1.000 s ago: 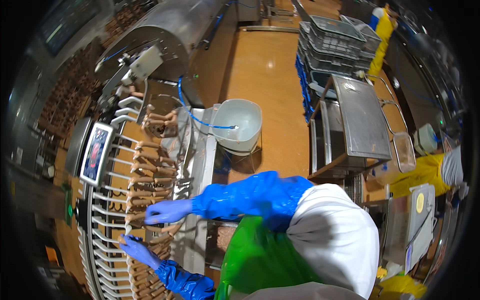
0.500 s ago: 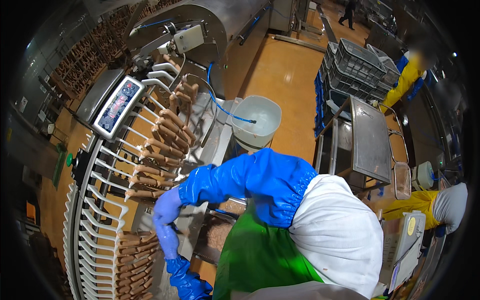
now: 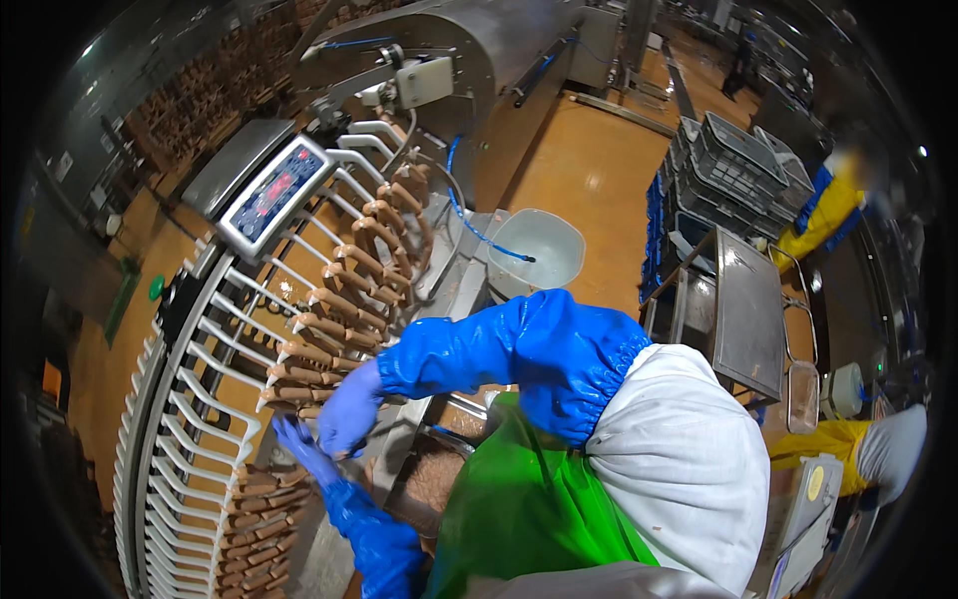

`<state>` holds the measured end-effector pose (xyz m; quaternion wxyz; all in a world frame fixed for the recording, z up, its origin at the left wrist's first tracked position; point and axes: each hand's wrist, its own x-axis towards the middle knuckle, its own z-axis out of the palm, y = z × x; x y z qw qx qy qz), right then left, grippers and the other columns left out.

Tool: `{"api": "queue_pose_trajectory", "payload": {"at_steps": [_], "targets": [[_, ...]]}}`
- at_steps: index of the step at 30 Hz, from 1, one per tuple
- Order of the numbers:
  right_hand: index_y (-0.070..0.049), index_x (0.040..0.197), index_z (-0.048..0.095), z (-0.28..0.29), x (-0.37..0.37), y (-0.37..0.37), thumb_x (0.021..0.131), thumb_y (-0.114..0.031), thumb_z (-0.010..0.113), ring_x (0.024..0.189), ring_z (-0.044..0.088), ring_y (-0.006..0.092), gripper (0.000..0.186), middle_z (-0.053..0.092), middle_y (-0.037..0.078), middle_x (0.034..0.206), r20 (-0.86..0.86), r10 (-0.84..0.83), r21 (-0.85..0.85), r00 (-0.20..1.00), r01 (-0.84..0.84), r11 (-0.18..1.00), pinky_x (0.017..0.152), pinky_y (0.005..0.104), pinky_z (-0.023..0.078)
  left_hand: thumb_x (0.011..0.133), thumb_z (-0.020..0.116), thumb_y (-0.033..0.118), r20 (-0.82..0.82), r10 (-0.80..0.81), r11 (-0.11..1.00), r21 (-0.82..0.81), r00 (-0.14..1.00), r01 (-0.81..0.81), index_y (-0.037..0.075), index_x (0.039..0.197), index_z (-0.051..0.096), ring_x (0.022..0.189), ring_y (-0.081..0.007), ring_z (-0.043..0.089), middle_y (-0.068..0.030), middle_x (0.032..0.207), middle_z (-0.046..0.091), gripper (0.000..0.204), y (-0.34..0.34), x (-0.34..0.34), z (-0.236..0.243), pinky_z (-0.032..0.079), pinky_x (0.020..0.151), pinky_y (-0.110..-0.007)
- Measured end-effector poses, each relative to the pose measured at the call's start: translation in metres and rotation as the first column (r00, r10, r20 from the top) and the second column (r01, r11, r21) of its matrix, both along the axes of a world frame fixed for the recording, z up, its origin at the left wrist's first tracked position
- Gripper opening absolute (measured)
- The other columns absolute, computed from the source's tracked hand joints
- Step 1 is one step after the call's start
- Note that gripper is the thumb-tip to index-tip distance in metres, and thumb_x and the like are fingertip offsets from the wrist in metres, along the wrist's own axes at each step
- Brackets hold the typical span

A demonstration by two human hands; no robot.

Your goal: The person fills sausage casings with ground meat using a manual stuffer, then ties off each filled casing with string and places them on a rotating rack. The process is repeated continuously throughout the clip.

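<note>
My left hand [image 3: 305, 451], in a purple glove, is held with its fingers stretched out and apart, below the end of the hanging sausages [image 3: 309, 376]. My right hand [image 3: 349, 409], gloved alike, is just beside it. Its fingers are curled downward and together; whatever they may hold is hidden. Linked brown sausages hang in loops from white hooks [image 3: 215, 387] on a curved conveyor rail. Between the two hung groups, a few hooks carry no sausages near my left hand. A second batch of sausages [image 3: 261, 529] hangs closer to me, below my left hand.
A control panel [image 3: 276, 197] stands over the rail. A metal tray [image 3: 431, 477] of pale pinkish meat sits beside my green apron. Beyond are a white tub [image 3: 539, 250] with a blue hose, a steel cart [image 3: 750, 314], stacked grey crates [image 3: 733, 165] and co-workers in yellow.
My hands, overlapped before, have come apart. The left fingers now reach out toward the hooks, and the right hand has drawn up and curled. The whole view has shifted slightly.
</note>
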<state>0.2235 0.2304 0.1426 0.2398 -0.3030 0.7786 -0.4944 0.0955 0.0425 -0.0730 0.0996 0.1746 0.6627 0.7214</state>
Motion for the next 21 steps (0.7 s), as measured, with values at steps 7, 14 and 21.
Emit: {"api": "queue_pose_trajectory", "payload": {"at_steps": [7, 14, 21], "targets": [[-0.004, 0.091, 0.07, -0.01, -0.082, -0.045, 0.091, -0.031, 0.051, 0.078, 0.066, 0.0283, 0.033, 0.07, 0.015, 0.083, -0.44, -0.199, 0.055, 0.876, 0.247, 0.967, 0.073, 0.0426, 0.05, 0.102, 0.04, 0.025, 0.158, -0.169, 0.969, 0.209, 0.973, 0.134, 0.001, 0.129, 0.048, 0.115, -0.0181, 0.05, -0.0097, 0.125, 0.053, 0.037, 0.017, 0.019, 0.022, 0.038, 0.103, -0.035], [-0.008, 0.096, 0.072, -0.096, -0.076, -0.032, 0.088, -0.039, 0.052, 0.096, 0.066, 0.0401, 0.038, 0.07, 0.019, 0.099, -0.346, -0.254, 0.284, 0.903, 0.359, 0.889, 0.082, 0.0494, 0.051, 0.1, 0.043, 0.021, 0.141, 0.014, 0.998, 0.063, 0.99, -0.023, 0.002, 0.103, 0.059, 0.089, -0.0168, 0.058, -0.009, 0.098, 0.061, 0.026, -0.006, 0.037, 0.027, 0.048, 0.078, -0.03], [-0.002, 0.117, 0.054, -0.121, -0.054, -0.011, 0.097, -0.022, 0.046, 0.08, 0.062, 0.0306, 0.029, 0.064, 0.016, 0.085, 0.069, -0.551, -0.176, 0.832, 0.554, 0.814, 0.078, 0.0412, 0.05, 0.098, 0.048, 0.022, 0.674, -0.282, 0.933, 0.028, 0.682, 0.358, 0.001, 0.085, 0.061, 0.051, -0.0151, 0.051, -0.0065, 0.065, 0.058, 0.028, -0.015, 0.004, 0.09, 0.044, 0.049, -0.029]]}}
